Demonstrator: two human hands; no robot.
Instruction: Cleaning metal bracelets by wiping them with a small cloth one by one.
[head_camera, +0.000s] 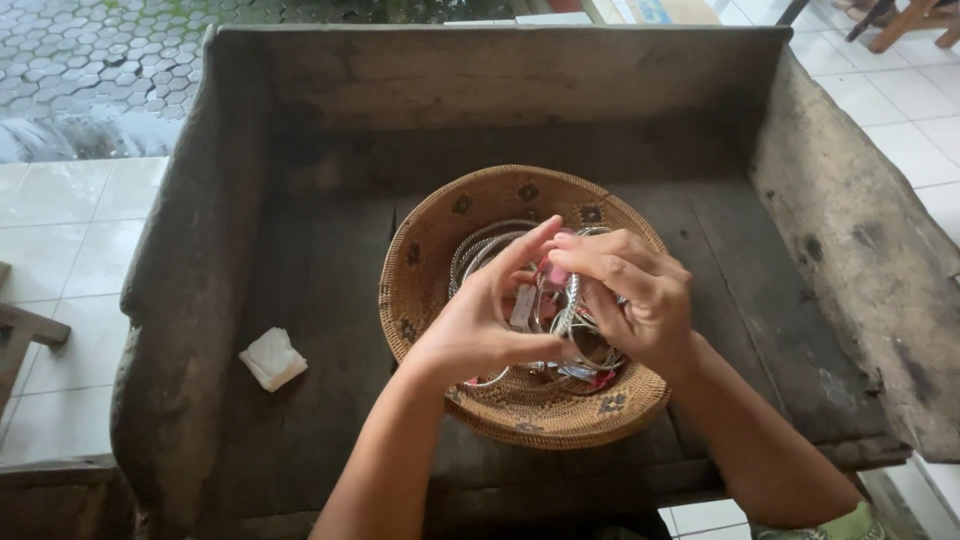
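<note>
A round woven basket (430, 240) sits in the middle of a dark wooden tray-like table (300, 300). It holds several silver bangles (480, 245) with small tags. My left hand (480, 320) and my right hand (630, 295) meet over the basket, fingertips pinched together on a silver bangle (570, 305) with a white tag and a bit of pink. Both forearms come in from the bottom edge. The bangles under my hands are mostly hidden.
A crumpled white tissue (272, 358) lies on the wood left of the basket. Raised wooden walls (840, 230) close the table at the left, back and right. White floor tiles (60, 240) surround it; wet paving lies at the top left.
</note>
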